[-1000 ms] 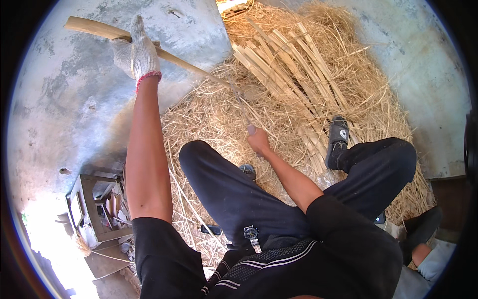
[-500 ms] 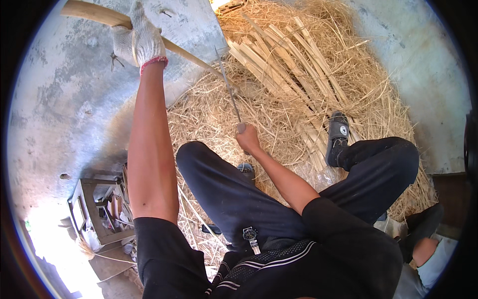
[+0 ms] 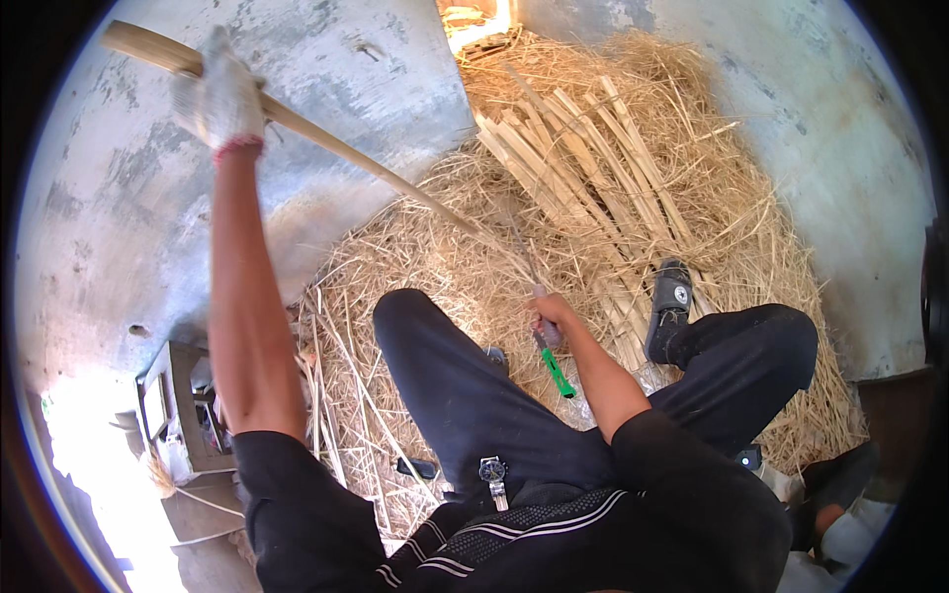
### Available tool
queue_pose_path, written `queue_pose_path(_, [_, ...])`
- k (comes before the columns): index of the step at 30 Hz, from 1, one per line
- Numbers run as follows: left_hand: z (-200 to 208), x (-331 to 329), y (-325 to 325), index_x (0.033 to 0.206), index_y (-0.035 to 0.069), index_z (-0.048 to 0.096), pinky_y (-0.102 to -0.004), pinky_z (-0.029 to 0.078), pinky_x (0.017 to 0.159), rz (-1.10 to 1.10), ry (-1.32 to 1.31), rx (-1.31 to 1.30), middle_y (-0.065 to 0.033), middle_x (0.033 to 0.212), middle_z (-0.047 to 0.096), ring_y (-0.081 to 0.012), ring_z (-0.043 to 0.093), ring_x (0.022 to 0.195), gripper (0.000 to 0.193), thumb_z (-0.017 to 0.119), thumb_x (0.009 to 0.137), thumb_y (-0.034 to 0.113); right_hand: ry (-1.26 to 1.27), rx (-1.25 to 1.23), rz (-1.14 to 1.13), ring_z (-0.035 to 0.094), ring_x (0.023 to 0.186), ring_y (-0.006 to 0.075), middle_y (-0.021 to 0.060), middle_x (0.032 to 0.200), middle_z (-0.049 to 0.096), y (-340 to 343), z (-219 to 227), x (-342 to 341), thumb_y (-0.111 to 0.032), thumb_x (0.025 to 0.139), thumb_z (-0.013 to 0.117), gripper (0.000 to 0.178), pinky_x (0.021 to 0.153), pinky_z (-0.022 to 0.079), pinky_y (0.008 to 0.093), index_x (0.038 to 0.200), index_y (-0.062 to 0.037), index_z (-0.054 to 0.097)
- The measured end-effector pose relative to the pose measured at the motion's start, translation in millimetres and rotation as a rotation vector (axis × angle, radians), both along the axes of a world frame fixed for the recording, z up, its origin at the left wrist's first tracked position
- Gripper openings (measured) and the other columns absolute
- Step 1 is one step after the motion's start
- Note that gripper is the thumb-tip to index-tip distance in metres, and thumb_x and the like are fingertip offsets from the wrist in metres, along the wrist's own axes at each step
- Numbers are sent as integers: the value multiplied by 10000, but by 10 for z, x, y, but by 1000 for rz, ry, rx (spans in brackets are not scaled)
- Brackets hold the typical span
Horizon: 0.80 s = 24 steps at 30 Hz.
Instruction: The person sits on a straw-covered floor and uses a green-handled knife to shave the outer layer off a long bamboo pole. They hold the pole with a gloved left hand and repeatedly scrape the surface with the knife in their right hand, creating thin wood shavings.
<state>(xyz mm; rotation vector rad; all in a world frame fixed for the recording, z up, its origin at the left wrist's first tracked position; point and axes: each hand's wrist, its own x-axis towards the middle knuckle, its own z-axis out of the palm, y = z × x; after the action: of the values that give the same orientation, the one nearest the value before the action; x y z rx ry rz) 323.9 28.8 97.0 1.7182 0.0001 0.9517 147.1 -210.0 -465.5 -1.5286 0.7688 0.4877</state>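
Note:
My left hand [image 3: 219, 99], in a white knit glove with a red cuff, is raised at the upper left and closed around a long bamboo strip [image 3: 346, 153]. The strip slants down to the right into the straw. My bare right hand [image 3: 559, 314] grips the handle of a long thin-bladed knife [image 3: 521, 242] in front of my knees. Its blade points away from me, close to the strip's lower end, and its tip blurs against the straw. Just below that hand shows a green-handled tool [image 3: 559, 374]; I cannot tell whether it is touched.
Split strips [image 3: 583, 148] lie bundled on a heap of shavings [image 3: 435, 237]. Walls [image 3: 336, 69] rise left and right. A wooden stool [image 3: 183, 405] stands at the lower left. A dark pouch [image 3: 415, 467] lies beside my thigh. Someone's sleeve or leg [image 3: 840, 484] shows at the lower right.
My left hand has moved left and slightly down with the bamboo strip. My right hand and knife have shifted right and nearer to me. The green-handled tool has come into sight.

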Motion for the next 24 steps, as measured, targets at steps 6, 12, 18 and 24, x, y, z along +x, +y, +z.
queue_pose_path(6, [968, -80, 628, 1012, -13, 550, -319, 545, 580, -252, -108, -177, -122, 839, 634, -196, 601, 601, 486, 778, 844, 382, -211, -57, -150, 624, 543, 254, 146, 662, 657, -121, -271, 19, -444, 887, 640, 504, 575, 500, 412, 832, 54, 682])
queue_pose_path(12, [1161, -45, 1140, 1089, 4, 531, -323, 524, 515, -171, -94, -8, -67, 741, 554, -165, 576, 570, 532, 661, 903, 485, -316, 145, 99, 643, 644, 158, 97, 765, 659, 199, 815, 70, -461, 985, 545, 476, 601, 535, 307, 1074, -10, 668])
queue_pose_path(18, [1427, 99, 1552, 1089, -12, 545, -335, 508, 555, -129, -89, -116, -105, 845, 623, -194, 601, 628, 513, 748, 866, 403, -481, 488, 363, 622, 961, 188, 89, 880, 668, 96, 2681, 275, -572, 988, 459, 639, 933, 459, 381, 1239, -8, 626])
queue_pose_path(24, [1817, -352, 1450, 1112, -24, 519, -340, 514, 532, -180, -230, -180, -119, 832, 620, -183, 597, 618, 517, 695, 912, 418, -778, 552, 864, 591, 707, 91, 7, 798, 630, 171, 3571, -82, -292, 1012, 546, 369, 661, 483, 251, 1242, -17, 633])
